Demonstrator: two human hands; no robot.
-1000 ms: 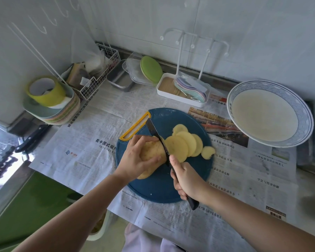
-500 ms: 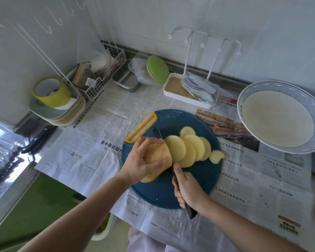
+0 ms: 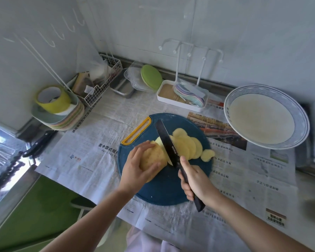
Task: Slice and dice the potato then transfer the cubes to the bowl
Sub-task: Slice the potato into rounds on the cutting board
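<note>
Resting on round blue plastic board [image 3: 164,193], rough-skinned potato [image 3: 153,159] is gripped by L hand [image 3: 136,168], fingers curled over it. Black knife [image 3: 166,142] is clasped at handle by R hand [image 3: 195,179], flat blade at cut end. Thin pale round slices [image 3: 187,146] fanned beside blade. Wide shallow bowl [image 3: 265,117] far R on newspaper [image 3: 98,151].

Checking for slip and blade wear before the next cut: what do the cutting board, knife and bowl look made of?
Cutting board: likely plastic, matte dark blue, with a moulded yellow handle loop. Knife: probably coated steel, blade matte black with a small printed mark. Bowl: looks like glazed ceramic, glossy, with a blue patterned rim.
</note>
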